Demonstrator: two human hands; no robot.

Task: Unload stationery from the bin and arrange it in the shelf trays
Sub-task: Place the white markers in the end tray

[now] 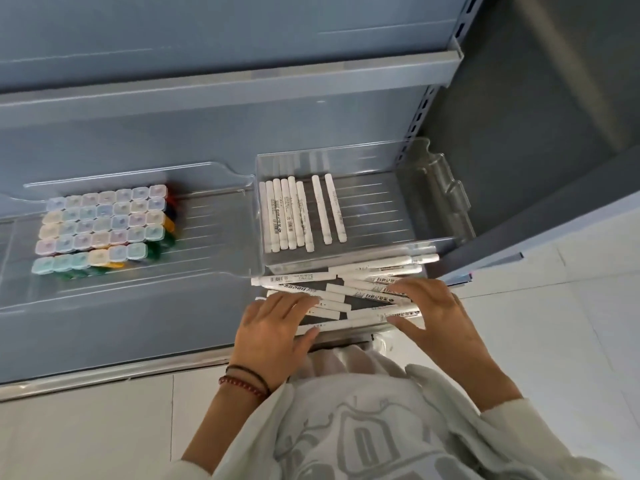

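Several white marker pens [349, 289] lie loose and crossed on the grey shelf in front of a clear tray [436, 209]. Inside that tray, several more white pens [294, 216] lie side by side toward its left wall. My left hand [273, 337] rests with straight fingers on the left ends of the loose pens. My right hand [433, 317] lies with spread fingers over their right ends. Neither hand grips a pen. No bin is in view.
A second clear tray [207, 216] to the left holds rows of small pastel-capped items [104, 226]. An upper grey shelf edge [242, 88] overhangs. The shelf's front lip [104, 375] and white floor tiles lie below; a slotted upright [419, 116] stands at the right.
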